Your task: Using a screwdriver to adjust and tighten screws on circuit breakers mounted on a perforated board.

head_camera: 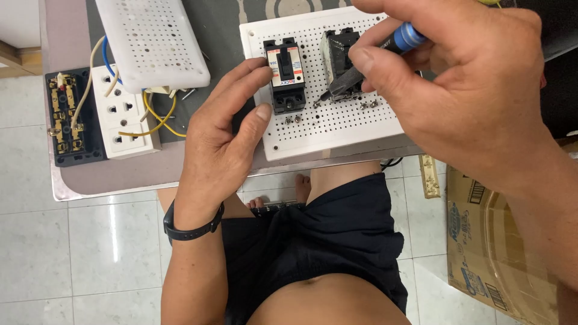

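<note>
In the head view, the right hand (475, 90) grips a blue-handled screwdriver (367, 60), its long axis slanting down-left so the tip meets a screw on the white perforated board (337, 129) just beside the black breaker (285, 75). The left hand (232, 129), half open, steadies the board's near-left edge on the bench (114, 174), thumb and fingertips at the breaker.

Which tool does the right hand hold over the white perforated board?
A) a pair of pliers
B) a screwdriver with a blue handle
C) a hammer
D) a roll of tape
B: the right hand grips a screwdriver with a blue handle, its tip down on the white perforated board beside the black breaker, which the left hand touches.
</note>
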